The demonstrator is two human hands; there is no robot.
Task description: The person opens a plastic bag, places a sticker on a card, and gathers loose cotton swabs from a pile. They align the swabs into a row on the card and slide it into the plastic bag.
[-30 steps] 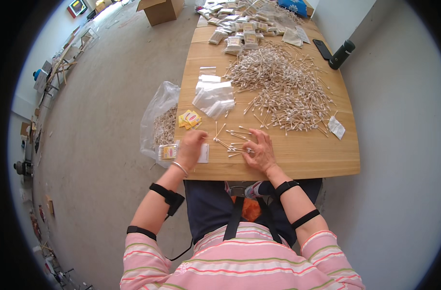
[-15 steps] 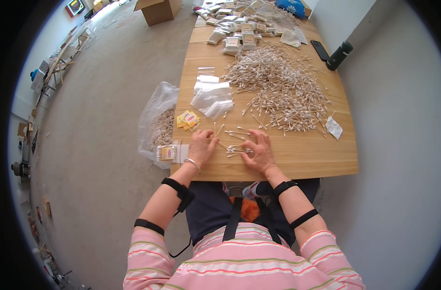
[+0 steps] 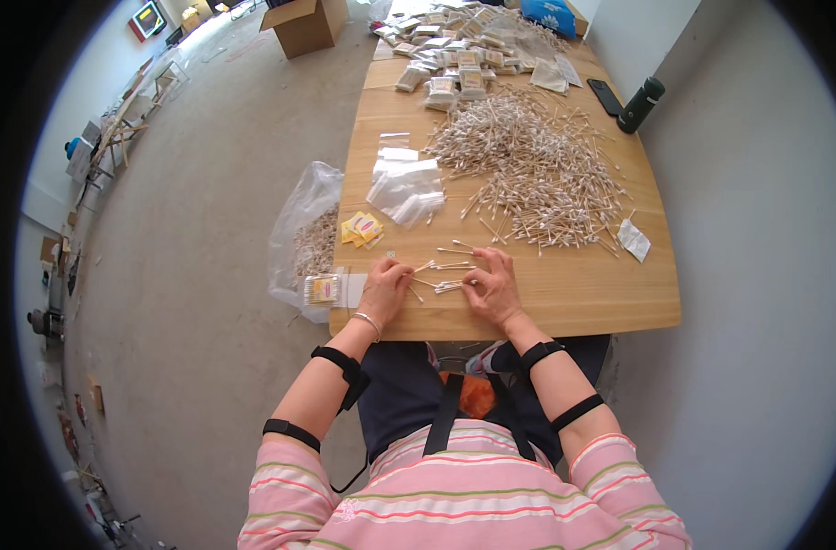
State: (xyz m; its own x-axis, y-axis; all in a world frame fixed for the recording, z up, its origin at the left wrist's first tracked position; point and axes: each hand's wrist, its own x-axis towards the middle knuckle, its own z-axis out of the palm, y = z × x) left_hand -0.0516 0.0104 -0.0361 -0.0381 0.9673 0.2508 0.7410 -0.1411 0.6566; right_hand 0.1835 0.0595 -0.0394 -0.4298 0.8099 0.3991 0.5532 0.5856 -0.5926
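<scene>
Near the table's front edge, my left hand (image 3: 386, 290) is closed, its fingertips pinching cotton swabs whose white tips stick out to the right and below. My right hand (image 3: 493, 288) faces it, thumb and index finger pinched on cotton swabs (image 3: 450, 287) that point left. A few more loose swabs (image 3: 453, 267) lie between the two hands, partly covered by the right fingers. Beside my left wrist rests a filled clear packet of cotton swabs (image 3: 322, 290), with a yellow label, at the table's left edge. How many swabs each hand holds is hidden.
A large heap of cotton swabs (image 3: 528, 174) covers the table's middle right. Clear empty bags (image 3: 406, 188) and yellow label cards (image 3: 361, 227) lie left. Packed swab packets (image 3: 459, 60) pile up at the far end, near a phone (image 3: 605, 96) and dark bottle (image 3: 642, 104). A swab-filled plastic sack (image 3: 310, 234) stands left.
My left hand has shifted slightly right and down, turning its swabs toward the right hand. The right thumb and index finger have closed together on swabs. The view has shifted slightly.
</scene>
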